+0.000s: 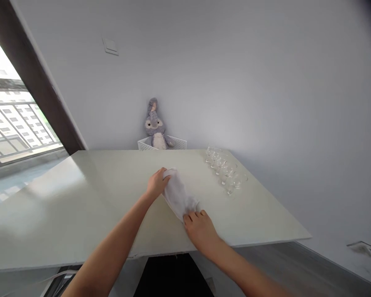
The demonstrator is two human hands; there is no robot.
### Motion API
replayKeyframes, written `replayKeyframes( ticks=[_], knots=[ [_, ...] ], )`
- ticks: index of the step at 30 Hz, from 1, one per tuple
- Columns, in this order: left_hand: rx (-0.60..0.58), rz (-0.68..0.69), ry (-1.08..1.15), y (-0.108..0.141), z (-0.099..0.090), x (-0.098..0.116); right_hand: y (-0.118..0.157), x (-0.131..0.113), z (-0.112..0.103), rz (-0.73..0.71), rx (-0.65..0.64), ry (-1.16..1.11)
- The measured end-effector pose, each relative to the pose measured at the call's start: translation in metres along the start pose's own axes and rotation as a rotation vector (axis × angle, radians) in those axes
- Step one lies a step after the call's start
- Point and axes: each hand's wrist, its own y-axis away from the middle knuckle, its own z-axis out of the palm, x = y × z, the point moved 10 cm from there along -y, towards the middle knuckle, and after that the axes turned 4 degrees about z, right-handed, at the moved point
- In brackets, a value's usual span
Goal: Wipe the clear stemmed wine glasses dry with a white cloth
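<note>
A white cloth [178,193] is stretched between my two hands over the middle of the pale table [111,214]. My left hand [157,182] pinches its far left end, thumb on top. At the near right end, the curled fingers of my right hand [200,229] grip the cloth's edge. Some of the cloth looks bunched near the right hand. Whether its middle rests on the tabletop or hangs just above it, I cannot tell.
Several clear glass cups [224,170] stand in a slanting group on the table's right side. Behind the far edge, a grey plush toy [156,126] sits in a white perforated basket [179,143] by the wall. A window [15,119] is at left.
</note>
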Motion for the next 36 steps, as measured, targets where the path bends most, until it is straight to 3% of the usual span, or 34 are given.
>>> replayKeyframes(
  ticks=[4,7,9,13,16,19,24,27,31,36],
  knots=[
    [0.050,0.050,-0.038,-0.002,0.000,0.011,0.022,-0.004,-0.023,0.014,-0.019,-0.147],
    [0.111,0.040,-0.028,0.005,-0.011,0.014,0.015,0.002,-0.039,0.033,0.041,-0.182],
    [0.162,0.081,-0.012,0.017,-0.024,0.025,0.004,0.003,-0.037,-0.018,0.076,-0.168],
    [0.210,0.202,0.016,0.064,-0.051,0.055,-0.025,0.001,0.007,-0.192,-0.020,-0.173],
    [0.167,0.244,0.057,0.107,-0.057,0.058,-0.055,0.028,0.048,-0.140,-0.164,-0.191],
    [0.090,0.168,0.014,0.141,-0.050,0.030,-0.091,0.076,0.077,0.004,-0.288,-0.157],
    [0.078,0.031,-0.059,0.177,-0.035,-0.031,-0.155,0.150,0.101,0.227,-0.362,-0.078],
    [0.118,0.037,-0.073,0.187,-0.028,-0.040,-0.191,0.172,0.111,0.328,-0.360,-0.071],
    [0.166,0.101,-0.105,0.191,-0.024,-0.031,-0.235,0.171,0.126,0.406,-0.366,-0.099],
    [0.244,0.208,-0.208,0.192,-0.027,-0.019,-0.287,0.121,0.141,0.363,-0.375,-0.136]
  ],
)
